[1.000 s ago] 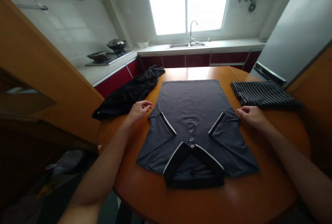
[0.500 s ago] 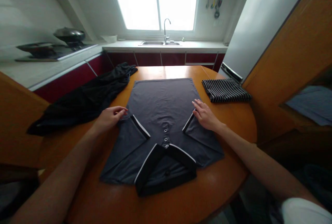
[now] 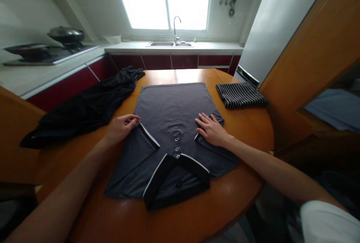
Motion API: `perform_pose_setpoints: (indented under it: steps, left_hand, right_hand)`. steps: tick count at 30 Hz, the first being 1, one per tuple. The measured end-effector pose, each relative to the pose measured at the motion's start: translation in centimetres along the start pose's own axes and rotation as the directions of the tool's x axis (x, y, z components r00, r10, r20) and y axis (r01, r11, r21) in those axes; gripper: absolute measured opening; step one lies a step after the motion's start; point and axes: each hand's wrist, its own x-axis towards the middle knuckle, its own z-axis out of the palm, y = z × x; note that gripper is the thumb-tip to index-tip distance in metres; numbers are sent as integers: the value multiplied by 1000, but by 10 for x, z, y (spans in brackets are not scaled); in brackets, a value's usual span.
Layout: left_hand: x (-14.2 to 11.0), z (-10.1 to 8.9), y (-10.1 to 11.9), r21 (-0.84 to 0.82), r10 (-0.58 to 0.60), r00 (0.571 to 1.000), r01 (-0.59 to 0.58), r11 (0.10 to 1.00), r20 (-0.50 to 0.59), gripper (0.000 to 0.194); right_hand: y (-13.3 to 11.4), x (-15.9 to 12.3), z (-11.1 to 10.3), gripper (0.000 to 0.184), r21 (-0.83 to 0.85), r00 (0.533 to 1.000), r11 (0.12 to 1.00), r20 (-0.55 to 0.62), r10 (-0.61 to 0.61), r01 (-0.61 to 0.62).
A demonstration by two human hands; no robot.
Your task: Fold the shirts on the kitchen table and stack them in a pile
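A grey polo shirt (image 3: pixel 174 108) with a black, white-edged collar lies flat on the round wooden table (image 3: pixel 247 130), collar towards me and both sleeves folded in. My left hand (image 3: pixel 121 127) rests at the shirt's left edge, fingers curled and pinching the fabric by the left sleeve cuff. My right hand (image 3: pixel 211 128) lies flat with fingers stretched out on the folded right sleeve, covering its white-trimmed cuff.
A crumpled black garment (image 3: pixel 84 108) hangs over the table's left side. A folded black-and-white striped cloth (image 3: pixel 240 95) sits at the right rear. Behind are a counter with a sink (image 3: pixel 168 44), a stove with pans (image 3: pixel 47 48), and a fridge (image 3: pixel 270 29) to the right.
The view swung to the right. My right hand slid inwards from the shirt's right edge onto the folded right sleeve. My left hand stayed at the left edge.
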Motion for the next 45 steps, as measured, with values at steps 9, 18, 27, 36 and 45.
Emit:
perform_pose_setpoints:
  steps: [9, 18, 27, 36, 45]
  left_hand:
    - [-9, 8, 19, 24, 164, 983, -163, 986, -85, 40]
    - [-48, 10, 85, -79, 498, 839, -494, 866, 217, 38]
    - [-135, 30, 118, -84, 574, 682, -608, 789, 453, 56]
    - [-167, 45, 106, -38, 555, 620, -647, 762, 554, 88]
    - [-176, 42, 102, -12, 564, 633, -660, 751, 531, 93]
  right_hand:
    - [2, -1, 9, 55, 138, 995, 986, 14, -100, 97]
    - [4, -5, 3, 56, 175, 958, 948, 67, -279, 265]
    - [-50, -44, -35, 66, 364, 884, 835, 63, -464, 413]
    - [-87, -91, -28, 103, 466, 844, 812, 217, -491, 352]
    - [-40, -58, -31, 46, 303, 964, 917, -37, -262, 261]
